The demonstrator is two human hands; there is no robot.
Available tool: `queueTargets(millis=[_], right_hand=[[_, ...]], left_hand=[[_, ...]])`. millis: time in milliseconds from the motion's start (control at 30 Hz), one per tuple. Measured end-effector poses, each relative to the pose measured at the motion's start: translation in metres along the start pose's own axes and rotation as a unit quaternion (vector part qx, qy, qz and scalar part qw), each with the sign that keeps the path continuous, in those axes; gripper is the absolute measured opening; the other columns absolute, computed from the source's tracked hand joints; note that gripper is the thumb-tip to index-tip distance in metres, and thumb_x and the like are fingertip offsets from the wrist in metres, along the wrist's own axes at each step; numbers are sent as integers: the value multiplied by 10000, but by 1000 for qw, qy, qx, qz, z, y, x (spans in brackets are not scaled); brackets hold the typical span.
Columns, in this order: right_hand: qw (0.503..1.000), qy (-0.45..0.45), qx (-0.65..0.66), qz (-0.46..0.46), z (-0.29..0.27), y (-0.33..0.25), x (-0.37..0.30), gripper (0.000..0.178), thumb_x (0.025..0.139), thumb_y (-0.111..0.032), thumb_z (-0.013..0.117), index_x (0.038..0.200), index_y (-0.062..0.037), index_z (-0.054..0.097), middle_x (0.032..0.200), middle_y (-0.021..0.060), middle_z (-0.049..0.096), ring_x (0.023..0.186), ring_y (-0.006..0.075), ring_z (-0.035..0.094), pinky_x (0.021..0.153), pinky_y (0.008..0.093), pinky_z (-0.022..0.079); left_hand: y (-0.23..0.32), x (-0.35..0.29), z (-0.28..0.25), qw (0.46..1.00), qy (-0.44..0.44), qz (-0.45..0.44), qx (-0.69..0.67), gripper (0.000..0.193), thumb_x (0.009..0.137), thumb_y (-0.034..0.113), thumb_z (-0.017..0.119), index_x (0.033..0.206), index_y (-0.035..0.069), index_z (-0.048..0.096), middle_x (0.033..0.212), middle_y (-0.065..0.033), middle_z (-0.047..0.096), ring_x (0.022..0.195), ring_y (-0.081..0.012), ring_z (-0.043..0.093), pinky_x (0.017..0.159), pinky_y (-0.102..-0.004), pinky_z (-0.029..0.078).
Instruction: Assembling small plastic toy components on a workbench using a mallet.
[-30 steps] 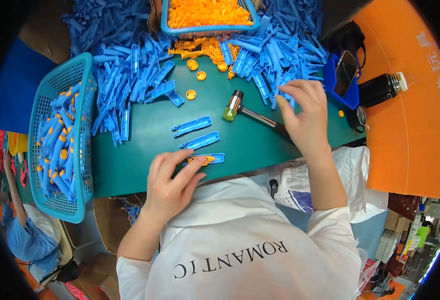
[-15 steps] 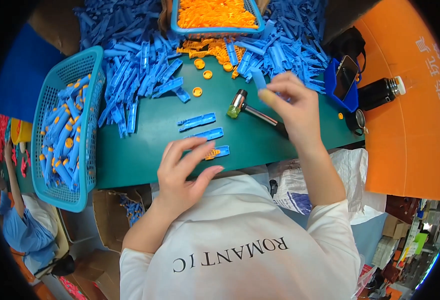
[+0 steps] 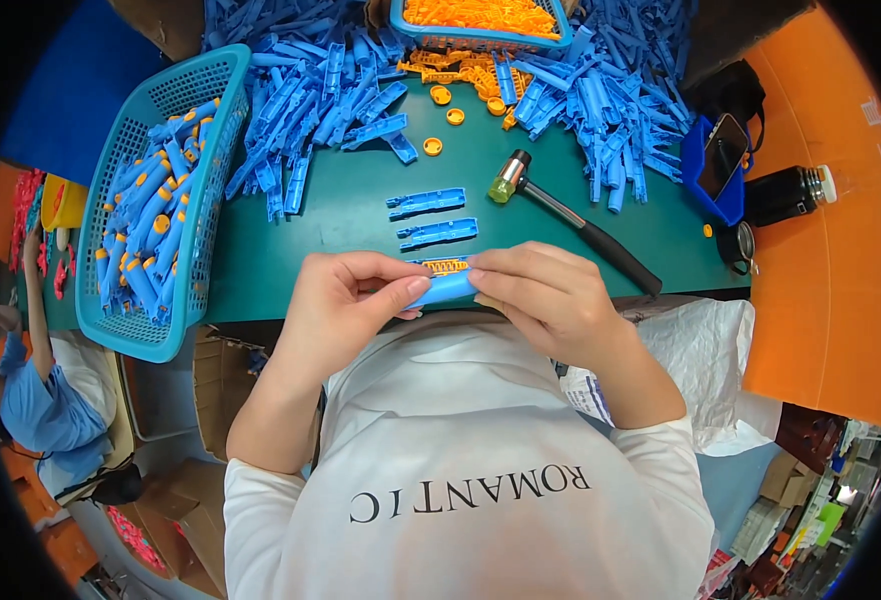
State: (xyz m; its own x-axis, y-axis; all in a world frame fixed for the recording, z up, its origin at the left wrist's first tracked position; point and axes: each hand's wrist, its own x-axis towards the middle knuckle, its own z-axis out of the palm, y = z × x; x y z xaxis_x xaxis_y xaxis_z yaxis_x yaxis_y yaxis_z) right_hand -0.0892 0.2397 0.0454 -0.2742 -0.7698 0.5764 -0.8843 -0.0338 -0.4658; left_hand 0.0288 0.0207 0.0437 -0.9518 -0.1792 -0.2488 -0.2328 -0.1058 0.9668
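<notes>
At the near table edge, my left hand [image 3: 345, 308] and my right hand [image 3: 550, 295] pinch a smooth blue plastic half shell [image 3: 446, 290] by its two ends. Just behind it, an orange ribbed insert [image 3: 447, 266] sits in another blue half shell, mostly hidden by my fingers. Farther back, two blue half shells lie side by side with their hollow sides up, a nearer one [image 3: 438, 233] and a farther one [image 3: 426, 202]. A hammer [image 3: 585, 232] with a black grip and a clear yellowish face lies to their right.
A teal basket [image 3: 222, 190] of blue-and-orange tubes stands at left. Blue shells [image 3: 290, 110] pile at the back, before a basket [image 3: 480, 38] of orange parts. Orange caps [image 3: 432, 146] lie loose. A phone in a blue bin [image 3: 703, 185] and a black bottle [image 3: 785, 197] are at right.
My right hand has come down from the back right with the blue half shell to the near edge. My left hand has closed on the shell's other end. The view has shifted slightly.
</notes>
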Motion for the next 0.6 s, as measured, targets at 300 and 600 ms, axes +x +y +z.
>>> queueTargets(millis=[300,600], right_hand=[[989,60,26,133,0,35,-27,245,761,30,820,997,19,753,980,159,739,834,271,724,734,324,583],[990,5,38,137,18,37,-22,250,751,49,806,992,12,750,993,142,732,855,264,715,734,332,571]], left_hand=[[-20,5,-4,949,88,192,236,267,842,111,824,1073,-1,752,1002,-87,741,868,-194,671,761,-319,549],[-49,20,0,887,57,297,348,457,762,44,835,1184,55,659,1030,-88,721,944,-291,629,823,-396,527]])
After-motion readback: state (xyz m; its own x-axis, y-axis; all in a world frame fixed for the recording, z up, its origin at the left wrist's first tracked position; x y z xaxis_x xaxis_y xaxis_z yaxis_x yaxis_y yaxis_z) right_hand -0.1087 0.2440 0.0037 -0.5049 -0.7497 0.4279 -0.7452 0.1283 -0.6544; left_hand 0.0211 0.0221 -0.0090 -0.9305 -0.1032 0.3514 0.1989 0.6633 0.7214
